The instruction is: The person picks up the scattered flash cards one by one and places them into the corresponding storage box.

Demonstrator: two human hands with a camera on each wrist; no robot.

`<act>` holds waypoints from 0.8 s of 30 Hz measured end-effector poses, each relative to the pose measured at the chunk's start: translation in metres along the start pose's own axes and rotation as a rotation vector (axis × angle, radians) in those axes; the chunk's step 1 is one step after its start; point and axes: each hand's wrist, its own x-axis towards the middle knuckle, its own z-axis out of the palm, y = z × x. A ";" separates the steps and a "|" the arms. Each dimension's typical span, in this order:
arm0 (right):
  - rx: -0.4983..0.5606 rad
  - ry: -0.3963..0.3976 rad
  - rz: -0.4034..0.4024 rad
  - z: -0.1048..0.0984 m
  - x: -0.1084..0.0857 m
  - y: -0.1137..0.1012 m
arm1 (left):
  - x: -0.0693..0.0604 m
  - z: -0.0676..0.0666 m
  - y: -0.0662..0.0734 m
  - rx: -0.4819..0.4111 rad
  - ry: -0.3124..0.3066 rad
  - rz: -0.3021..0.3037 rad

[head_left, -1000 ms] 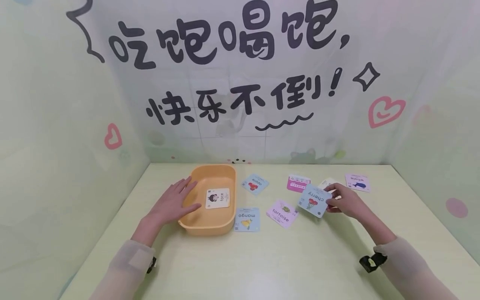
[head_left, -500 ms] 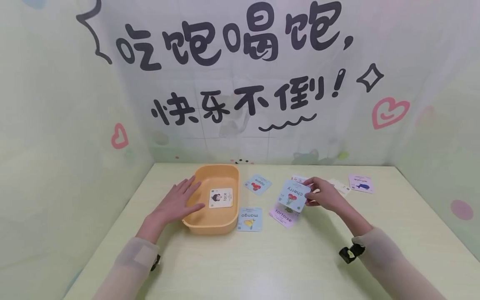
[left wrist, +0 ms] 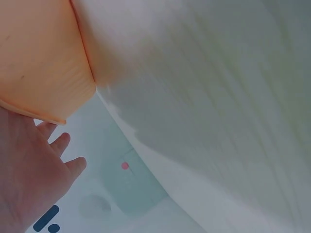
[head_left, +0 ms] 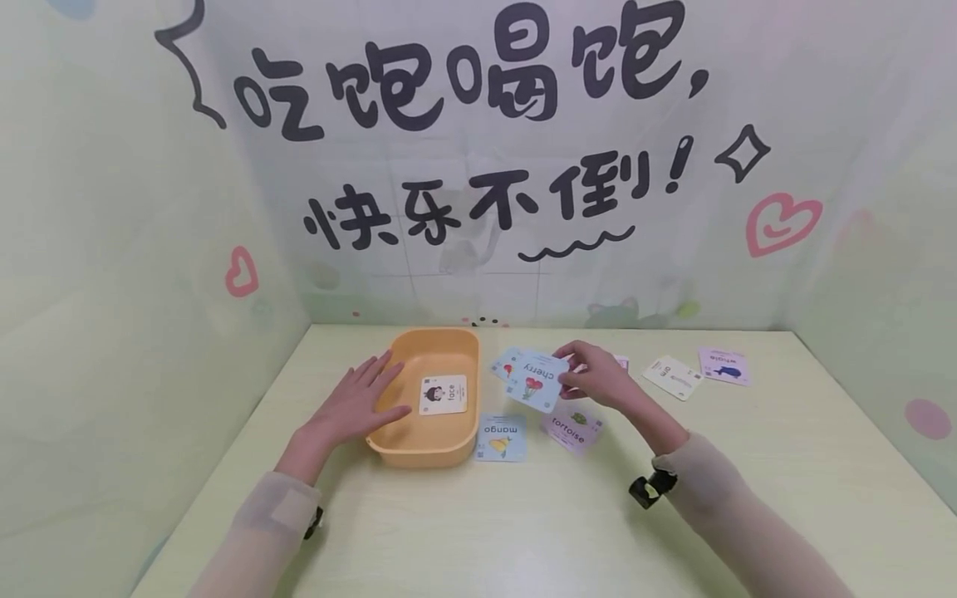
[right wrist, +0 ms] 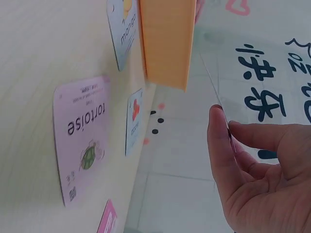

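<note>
My right hand (head_left: 598, 378) pinches the blue cherry card (head_left: 536, 384) by its right edge, holding it over the table and partly in front of the apple card (head_left: 505, 365). In the right wrist view the thumb and fingers close on the thin edge of that card (right wrist: 214, 82). My left hand (head_left: 351, 407) rests with fingers spread at the left rim of the orange plastic basin (head_left: 426, 457). Inside the basin lies a white face card (head_left: 443, 394). The left wrist view shows the left hand (left wrist: 34, 170) against the basin's wall (left wrist: 43, 58).
Right of the basin lies the mango card (head_left: 502, 438), with the tortoise card (head_left: 572, 430) beyond it. A cream card (head_left: 674, 377) and the whale card (head_left: 724, 366) lie farther right. A pink card (head_left: 622, 363) is mostly hidden behind the right hand. A printed cloth (head_left: 478, 274) stands behind the table.
My right hand has carried the cherry card leftward, across the tortoise card to beside the apple card. The left hand has stayed at the basin's rim. The view has shifted slightly.
</note>
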 end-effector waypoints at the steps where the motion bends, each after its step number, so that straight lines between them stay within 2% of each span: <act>1: 0.000 -0.003 -0.002 0.004 0.002 -0.003 | 0.000 0.000 0.000 0.000 -0.001 -0.001; 12: 0.027 -0.059 -0.029 0.044 0.006 -0.033 | 0.000 -0.002 0.005 -0.016 -0.011 -0.014; 24: 0.056 -0.101 -0.049 0.072 0.015 -0.052 | 0.001 -0.003 0.004 -0.016 -0.009 -0.019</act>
